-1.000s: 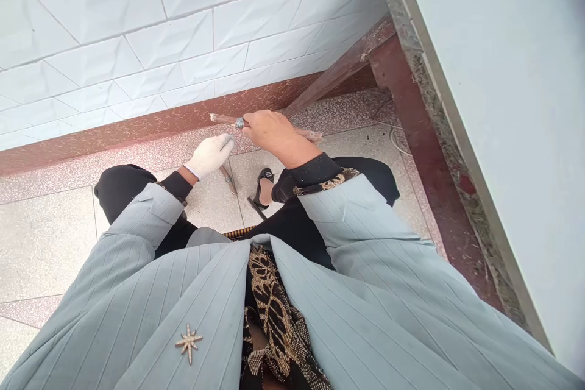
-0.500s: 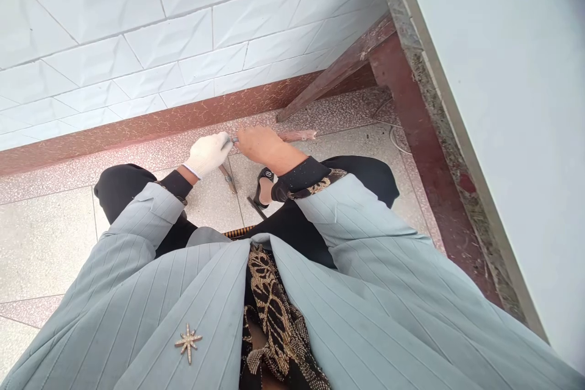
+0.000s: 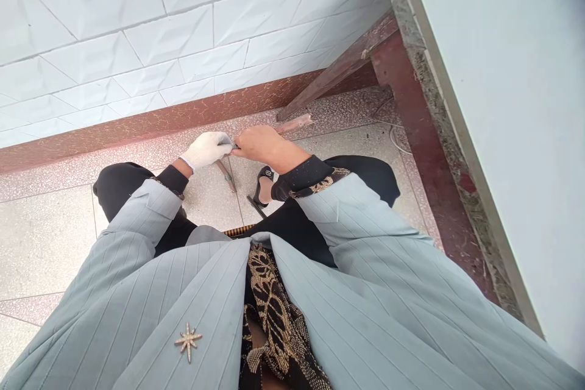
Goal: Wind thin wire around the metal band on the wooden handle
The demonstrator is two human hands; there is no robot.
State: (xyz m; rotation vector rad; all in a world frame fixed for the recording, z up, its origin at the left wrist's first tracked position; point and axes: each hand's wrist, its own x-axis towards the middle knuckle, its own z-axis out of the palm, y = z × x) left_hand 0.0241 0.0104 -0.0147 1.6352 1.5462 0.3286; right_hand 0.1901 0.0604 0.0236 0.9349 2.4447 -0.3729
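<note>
In a white glove, my left hand (image 3: 208, 149) is closed, its fingertips pinched together right beside my right hand. My bare right hand (image 3: 262, 145) is wrapped round a rough reddish wooden handle (image 3: 296, 124), whose pale, worn end sticks out to the right. A small dark grey piece (image 3: 234, 147) shows where the two hands meet; the fingers hide most of it, and I cannot tell its kind. Below the hands, a slim tool with a brownish part and a metal part (image 3: 227, 177) lies on the floor.
My shoe (image 3: 264, 186) is just below my right hand, with a dark bar (image 3: 256, 207) near it. A wooden table leg (image 3: 338, 67) slants down ahead, and the white tabletop (image 3: 512, 103) fills the right. A pale cable (image 3: 398, 137) lies on the floor. A tiled wall (image 3: 169, 36) stands in front.
The free end of the wooden handle has tilted up towards the wall as my right hand turned slightly. My left hand has shifted only a little, with its fingertips nearer my right hand.
</note>
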